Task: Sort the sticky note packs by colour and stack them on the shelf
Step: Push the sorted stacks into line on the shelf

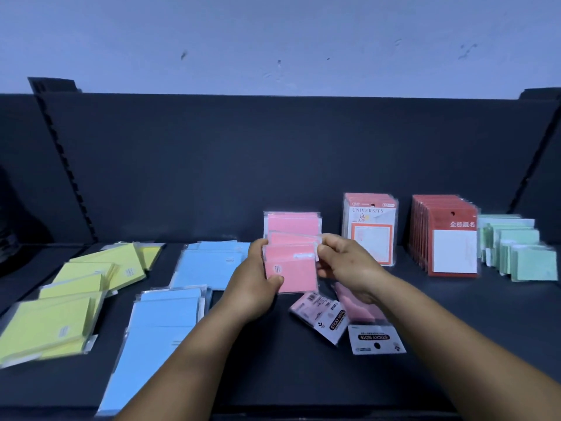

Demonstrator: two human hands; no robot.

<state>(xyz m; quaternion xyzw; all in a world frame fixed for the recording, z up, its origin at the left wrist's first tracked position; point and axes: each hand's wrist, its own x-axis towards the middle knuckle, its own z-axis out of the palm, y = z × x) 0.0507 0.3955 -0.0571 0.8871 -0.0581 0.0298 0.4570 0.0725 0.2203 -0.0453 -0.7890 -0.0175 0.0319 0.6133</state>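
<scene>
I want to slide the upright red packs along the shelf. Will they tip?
Probably. The red packs stand on edge in a loose row, leaning slightly, so a push up high may topple them. Their glossy plastic sleeves look slippery, so a low push should slide them.

both hands hold pink packs point(293, 273) up over the dark shelf point(455, 323). the left hand point(253, 287) grips the bottom, the right hand point(346, 262) pinches the top. yellow packs point(60, 311) and blue packs point(170, 317) lie to the left.
</scene>
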